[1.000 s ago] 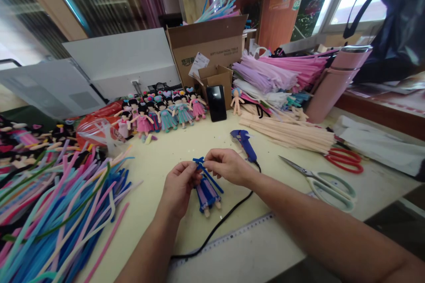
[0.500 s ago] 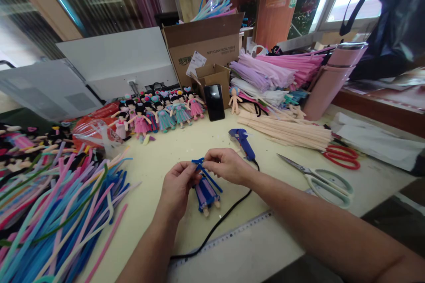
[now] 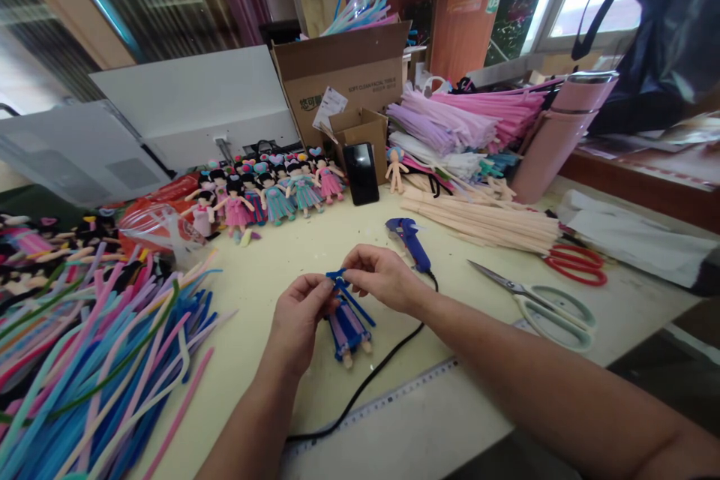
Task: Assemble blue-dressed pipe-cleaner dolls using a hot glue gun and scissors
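Observation:
A small pipe-cleaner doll point(image 3: 349, 328) with a blue and lilac striped skirt and two pale feet hangs between my hands, feet toward me. My left hand point(image 3: 301, 311) is closed on its upper part, thumb and fingertips together. With thumb and forefinger, my right hand point(image 3: 379, 277) pinches a blue pipe cleaner point(image 3: 336, 274) at the doll's top. One blue length slants down beside the skirt. Fingers cover most of the doll's upper body. Just beyond my right hand lies a blue glue gun point(image 3: 413, 244), its black cord running toward me.
Scissors with pale green handles point(image 3: 554, 311) and red-handled scissors point(image 3: 577, 264) lie at right, near beige pipe cleaners point(image 3: 484, 221). Several finished dolls point(image 3: 275, 191) stand behind, beside a phone point(image 3: 361, 174). Coloured pipe cleaners point(image 3: 129, 360) heap up at left. A tape measure point(image 3: 394, 397) runs along the front.
Both hands keep nearly the same place and hold. My right fingers have shifted slightly at the blue pipe cleaner. The whole view has moved a little.

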`<state>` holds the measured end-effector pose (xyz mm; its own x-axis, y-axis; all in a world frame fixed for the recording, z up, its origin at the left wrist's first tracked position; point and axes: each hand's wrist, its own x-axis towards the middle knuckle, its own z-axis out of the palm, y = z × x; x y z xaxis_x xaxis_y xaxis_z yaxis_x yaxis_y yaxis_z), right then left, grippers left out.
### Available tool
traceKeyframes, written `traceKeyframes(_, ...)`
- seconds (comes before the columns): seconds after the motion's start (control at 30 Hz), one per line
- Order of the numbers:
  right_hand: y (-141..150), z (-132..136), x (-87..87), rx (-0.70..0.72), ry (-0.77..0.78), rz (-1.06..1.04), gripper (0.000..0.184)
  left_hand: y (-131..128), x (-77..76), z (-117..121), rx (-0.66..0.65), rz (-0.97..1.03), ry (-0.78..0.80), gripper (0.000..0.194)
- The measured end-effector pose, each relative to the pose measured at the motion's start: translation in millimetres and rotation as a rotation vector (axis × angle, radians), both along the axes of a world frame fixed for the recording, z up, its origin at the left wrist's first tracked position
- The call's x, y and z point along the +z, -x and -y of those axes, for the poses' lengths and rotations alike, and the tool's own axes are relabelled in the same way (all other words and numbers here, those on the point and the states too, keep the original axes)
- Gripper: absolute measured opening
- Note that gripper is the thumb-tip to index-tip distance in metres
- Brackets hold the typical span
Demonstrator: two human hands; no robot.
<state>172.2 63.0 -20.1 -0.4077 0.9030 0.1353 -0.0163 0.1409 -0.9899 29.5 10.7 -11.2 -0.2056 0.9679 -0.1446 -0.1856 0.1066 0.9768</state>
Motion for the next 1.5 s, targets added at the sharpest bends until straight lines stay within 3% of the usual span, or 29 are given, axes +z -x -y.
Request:
traceKeyframes(0.23,-1.2,1.3,0.5,0.027,-0.046,0.025,0.003,2.5,6.3,0.8,0.074,-0.257,-0.137,0.018)
traceKeyframes(0.5,-1.2,2.2,-0.9,0.025,-0.056,0.061,0.006,8.9,0.8,0.0,0.016,-0.435,-0.186,0.015)
traceKeyframes(0.7,-1.1,2.3,2.5,0.038,0.064,0.056,0.006,12.4,-0.4,0.2,0.010,-0.701,-0.456,0.010)
traceKeyframes(0.83,-0.6,1.9,4.4,0.035,0.120,0.056,0.008,12.3,3.8,2.4,0.011,-0.813,-0.556,0.011)
traceKeyframes(1.1,-0.9,0.8,8.5,0.056,0.202,-0.057,0.011,17.7,2.4,-0.5,-0.016,-0.779,-0.509,0.009)
traceKeyframes(1.5,-1.4,-2.2,4.1,0.122,0.199,-0.123,0.008,18.2,1.1,-3.0,-0.041,-0.607,-0.363,0.011)
